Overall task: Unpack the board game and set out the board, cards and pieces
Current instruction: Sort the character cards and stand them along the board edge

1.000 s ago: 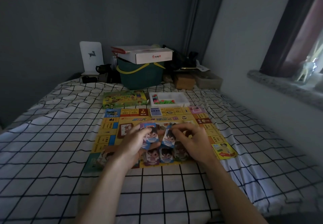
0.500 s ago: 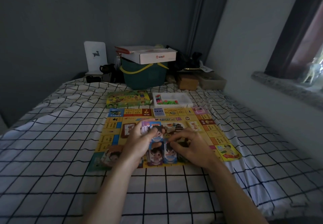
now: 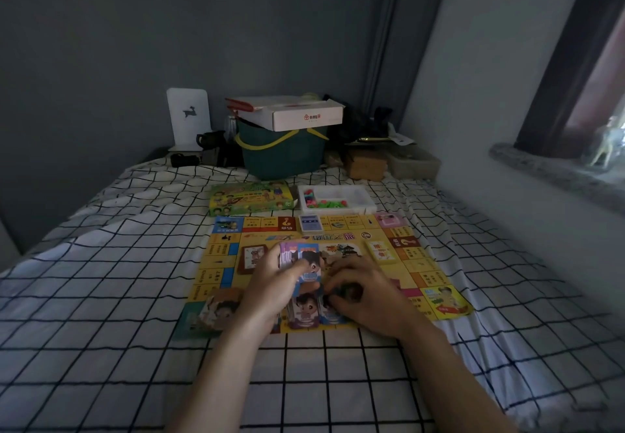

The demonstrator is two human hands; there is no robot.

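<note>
left hand [image 3: 270, 287] grips a stack of cards [image 3: 299, 258] over the board [image 3: 422, 263]; right hand [image 3: 368, 294] curls, pinching a card laid there.

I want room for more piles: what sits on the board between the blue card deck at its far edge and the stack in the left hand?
In the head view, only printed board lies between the blue deck and the left hand's stack: the title strip, nothing loose.

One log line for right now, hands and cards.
left hand: holds card stack | right hand: fingers curled at cards on board, grip unclear | tray: pieces inside
</note>
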